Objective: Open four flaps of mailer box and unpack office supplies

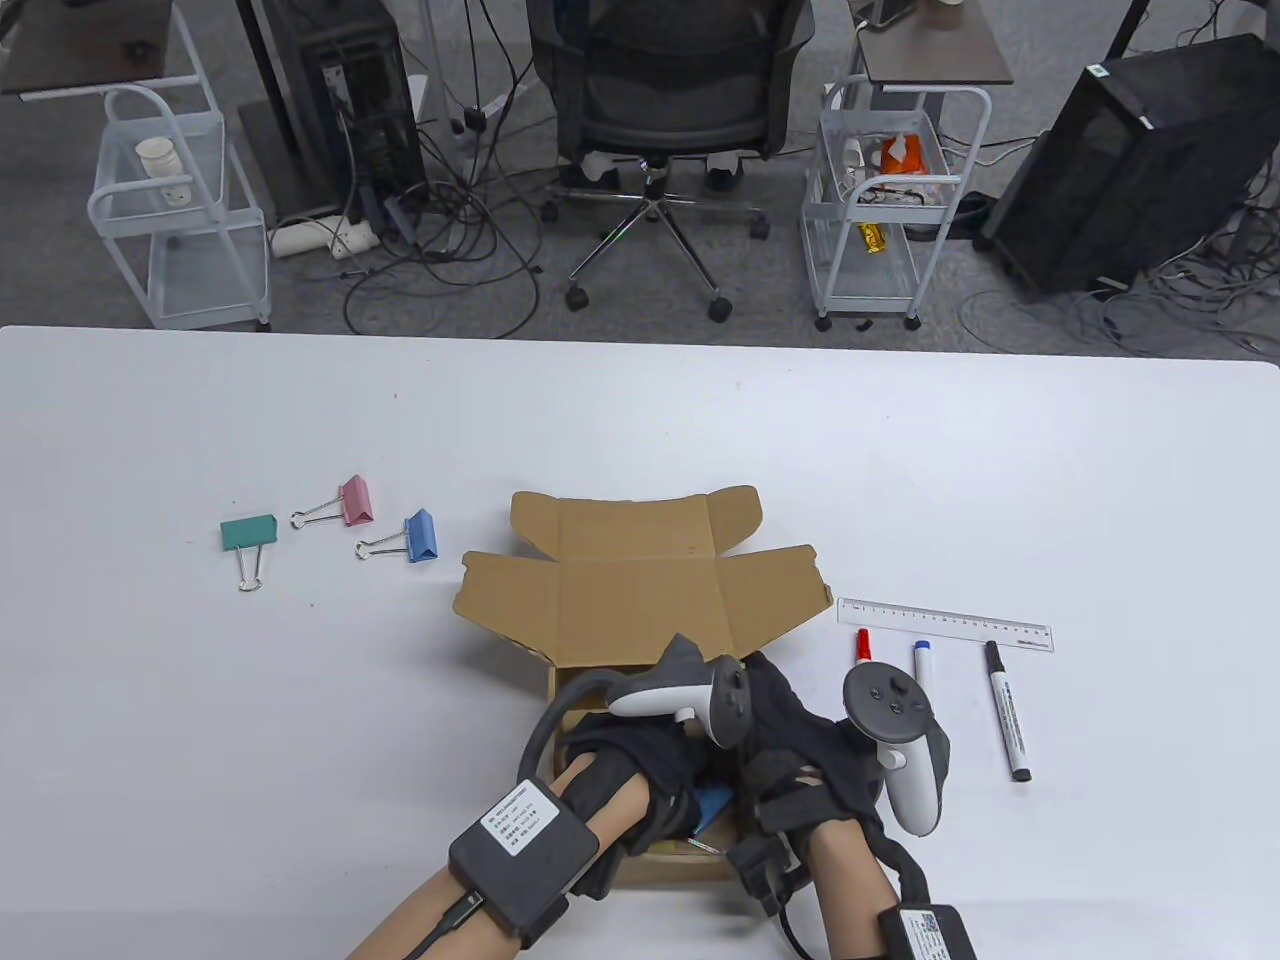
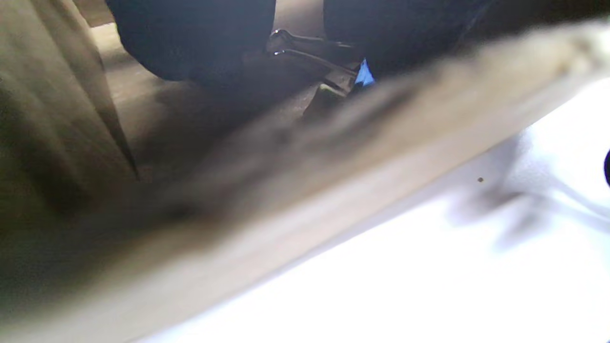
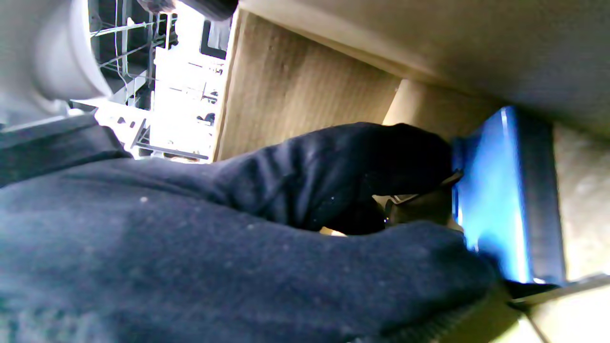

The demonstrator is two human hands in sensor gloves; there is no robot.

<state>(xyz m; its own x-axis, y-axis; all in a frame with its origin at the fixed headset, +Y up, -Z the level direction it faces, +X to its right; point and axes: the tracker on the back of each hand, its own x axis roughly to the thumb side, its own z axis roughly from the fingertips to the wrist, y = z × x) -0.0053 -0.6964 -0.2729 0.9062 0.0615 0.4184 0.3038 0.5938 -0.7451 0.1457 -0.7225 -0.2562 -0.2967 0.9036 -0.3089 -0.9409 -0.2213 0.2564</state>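
The brown mailer box [image 1: 640, 590] lies at the table's front centre with its flaps spread open. Both gloved hands reach down into it. In the right wrist view my right hand [image 3: 410, 209] pinches a blue item [image 3: 495, 200] at its metal wire part, against the box wall. The same blue item [image 1: 715, 805] shows between the two wrists in the table view. My left hand [image 1: 660, 770] is in the box beside my right hand [image 1: 775, 755]. In the left wrist view its dark fingers [image 2: 190, 43] hang over the box floor near metal wire loops [image 2: 290, 45]; their grip is hidden.
Green [image 1: 248, 533], pink [image 1: 355, 500] and blue [image 1: 420, 535] binder clips lie on the table to the left of the box. A clear ruler [image 1: 945, 625] and red [image 1: 863, 645], blue [image 1: 923, 665] and black [image 1: 1006, 710] markers lie to its right.
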